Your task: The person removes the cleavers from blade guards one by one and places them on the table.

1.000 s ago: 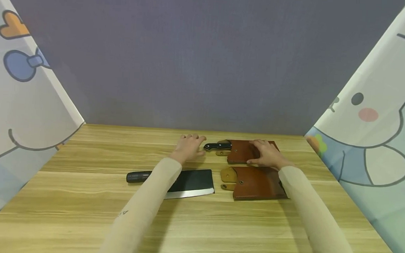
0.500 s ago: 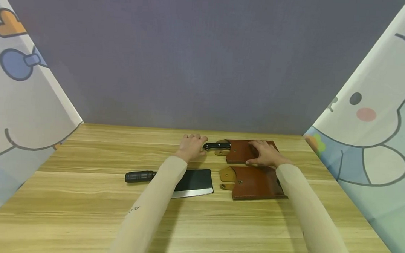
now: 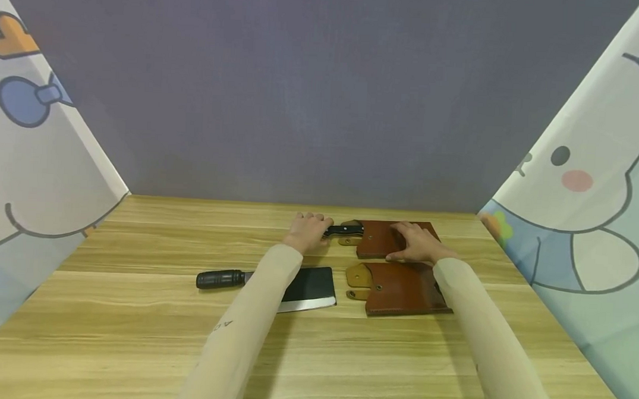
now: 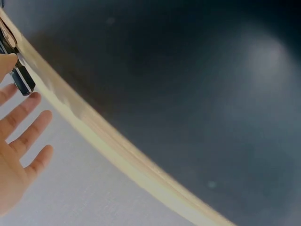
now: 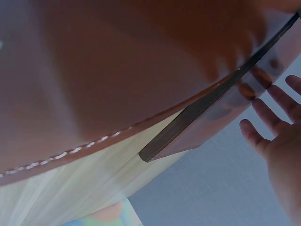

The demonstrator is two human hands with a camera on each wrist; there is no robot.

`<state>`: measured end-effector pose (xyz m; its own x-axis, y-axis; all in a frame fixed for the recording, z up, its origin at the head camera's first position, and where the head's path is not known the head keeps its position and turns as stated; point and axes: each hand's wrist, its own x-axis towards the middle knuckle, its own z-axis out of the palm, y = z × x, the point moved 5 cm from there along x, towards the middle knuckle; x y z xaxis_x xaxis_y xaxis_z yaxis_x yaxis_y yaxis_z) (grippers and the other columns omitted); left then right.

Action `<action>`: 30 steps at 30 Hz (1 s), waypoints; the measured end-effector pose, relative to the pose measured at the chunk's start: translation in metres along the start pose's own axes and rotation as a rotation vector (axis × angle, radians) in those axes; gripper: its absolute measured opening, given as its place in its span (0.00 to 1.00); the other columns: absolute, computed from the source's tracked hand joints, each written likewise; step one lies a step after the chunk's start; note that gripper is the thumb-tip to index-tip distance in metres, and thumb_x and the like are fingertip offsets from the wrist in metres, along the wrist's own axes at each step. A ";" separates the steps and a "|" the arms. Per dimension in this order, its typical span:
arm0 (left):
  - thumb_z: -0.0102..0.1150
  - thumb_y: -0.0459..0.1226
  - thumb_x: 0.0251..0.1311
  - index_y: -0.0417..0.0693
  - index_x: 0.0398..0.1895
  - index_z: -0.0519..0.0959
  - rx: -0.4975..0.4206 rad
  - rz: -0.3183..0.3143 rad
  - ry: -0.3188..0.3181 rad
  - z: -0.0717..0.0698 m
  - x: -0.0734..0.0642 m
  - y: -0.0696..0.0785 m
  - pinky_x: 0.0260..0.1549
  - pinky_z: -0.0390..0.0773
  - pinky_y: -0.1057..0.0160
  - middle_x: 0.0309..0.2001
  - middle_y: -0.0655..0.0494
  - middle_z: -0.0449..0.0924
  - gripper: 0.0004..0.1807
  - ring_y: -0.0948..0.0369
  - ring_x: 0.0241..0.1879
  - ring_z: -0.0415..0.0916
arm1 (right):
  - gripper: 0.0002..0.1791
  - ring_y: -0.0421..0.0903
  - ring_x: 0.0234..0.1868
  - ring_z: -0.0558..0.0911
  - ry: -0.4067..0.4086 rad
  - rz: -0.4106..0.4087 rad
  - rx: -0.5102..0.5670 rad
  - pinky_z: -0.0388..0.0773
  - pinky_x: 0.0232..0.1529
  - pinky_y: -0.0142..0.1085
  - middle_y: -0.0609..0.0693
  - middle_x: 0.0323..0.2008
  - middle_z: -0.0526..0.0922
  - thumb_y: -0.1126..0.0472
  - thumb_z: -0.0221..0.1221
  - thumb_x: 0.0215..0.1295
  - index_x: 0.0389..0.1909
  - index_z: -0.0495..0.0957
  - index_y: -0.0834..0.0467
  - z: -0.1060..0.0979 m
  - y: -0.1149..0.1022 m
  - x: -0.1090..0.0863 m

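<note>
In the head view my left hand (image 3: 307, 232) is at the end of a black riveted knife handle (image 3: 345, 230). Its thumb and forefinger lie either side of that handle; the left wrist view shows the other fingers spread. The knife's blade is hidden inside a brown leather sheath (image 3: 373, 240). Over the right part of this sheath lies my right hand (image 3: 418, 242), fingers extended at its far edge; whether they press on it is unclear. Nearer me, a cleaver (image 3: 310, 285) with a black handle lies partly under my left sleeve. A second leather sheath (image 3: 401, 289) lies to its right.
The wooden table (image 3: 312, 366) ends at a grey back panel (image 3: 313, 104). Cartoon-printed panels stand at the left (image 3: 42, 169) and right (image 3: 583, 175). The nearer sheath's tan flap and snap strap point left, towards the cleaver.
My left hand has shifted right, from beside the knife handle to over its end. The right hand stays on the far sheath with hardly any movement. Knives and sheaths keep their places.
</note>
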<state>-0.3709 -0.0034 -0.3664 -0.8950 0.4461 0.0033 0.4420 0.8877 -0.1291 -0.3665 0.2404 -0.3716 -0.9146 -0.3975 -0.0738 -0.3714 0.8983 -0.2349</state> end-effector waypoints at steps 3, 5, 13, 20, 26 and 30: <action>0.51 0.53 0.60 0.60 0.64 0.63 -0.005 0.012 -0.008 0.000 0.002 0.002 0.58 0.66 0.49 0.61 0.56 0.69 0.29 0.52 0.58 0.68 | 0.51 0.67 0.65 0.55 -0.006 0.002 -0.002 0.50 0.61 0.65 0.65 0.68 0.54 0.39 0.65 0.47 0.67 0.55 0.61 0.001 0.001 0.001; 0.51 0.53 0.60 0.60 0.64 0.64 -0.012 0.020 -0.008 0.000 0.004 0.004 0.58 0.65 0.49 0.61 0.57 0.69 0.28 0.52 0.58 0.68 | 0.52 0.66 0.66 0.55 -0.011 0.006 -0.004 0.50 0.61 0.65 0.64 0.68 0.54 0.40 0.65 0.47 0.68 0.54 0.60 0.002 0.001 0.002; 0.53 0.52 0.59 0.61 0.62 0.66 -0.032 0.034 0.006 0.001 0.009 0.004 0.56 0.67 0.48 0.60 0.58 0.71 0.27 0.53 0.56 0.70 | 0.55 0.66 0.67 0.52 -0.043 0.013 0.003 0.52 0.60 0.65 0.64 0.69 0.51 0.38 0.65 0.46 0.69 0.50 0.59 0.004 0.001 0.006; 0.54 0.51 0.59 0.63 0.65 0.62 -0.051 0.066 -0.039 0.001 0.011 0.001 0.60 0.63 0.47 0.63 0.58 0.67 0.30 0.52 0.60 0.67 | 0.57 0.66 0.67 0.50 -0.070 0.016 0.000 0.49 0.60 0.67 0.64 0.69 0.49 0.37 0.65 0.45 0.70 0.48 0.59 0.007 0.003 0.013; 0.54 0.51 0.59 0.64 0.66 0.61 -0.043 0.077 -0.056 0.003 0.013 -0.001 0.60 0.63 0.49 0.63 0.58 0.67 0.30 0.53 0.60 0.67 | 0.59 0.67 0.68 0.48 -0.105 0.031 0.009 0.48 0.60 0.67 0.65 0.69 0.47 0.37 0.65 0.44 0.70 0.46 0.59 0.007 0.003 0.018; 0.54 0.50 0.59 0.64 0.65 0.62 -0.044 0.080 -0.045 0.003 0.015 -0.001 0.60 0.64 0.50 0.62 0.59 0.68 0.29 0.54 0.59 0.68 | 0.60 0.68 0.68 0.46 -0.130 0.040 0.018 0.46 0.59 0.69 0.65 0.70 0.45 0.37 0.66 0.42 0.70 0.45 0.59 0.006 0.005 0.021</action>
<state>-0.3853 0.0017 -0.3689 -0.8583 0.5108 -0.0495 0.5132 0.8542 -0.0836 -0.3868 0.2352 -0.3806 -0.8999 -0.3834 -0.2078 -0.3311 0.9109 -0.2464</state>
